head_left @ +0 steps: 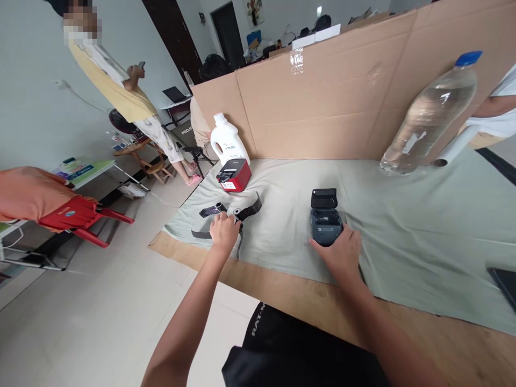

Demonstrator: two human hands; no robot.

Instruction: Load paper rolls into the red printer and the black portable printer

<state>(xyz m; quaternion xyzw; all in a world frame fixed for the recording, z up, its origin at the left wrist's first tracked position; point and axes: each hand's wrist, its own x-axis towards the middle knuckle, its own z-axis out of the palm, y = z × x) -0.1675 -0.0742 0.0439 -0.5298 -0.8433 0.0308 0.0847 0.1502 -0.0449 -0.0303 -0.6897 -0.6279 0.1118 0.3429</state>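
Observation:
My right hand grips the near end of a small dark portable printer, thumb and fingers on either side. The printer's lid is flipped up, and its paper bay shows. On the cloth to the left, my left hand has its fingers curled closed on a roll of black ribbon, mostly hidden under them. A dark strip hangs down beside the fingers. Around that hand lie a black roll with a loose tail and another dark roll.
A red-and-black boxy device stands before a white jug. A cardboard panel closes off the back. A large water bottle leans at right, near a dark flat object. People are nearby, one holding a phone.

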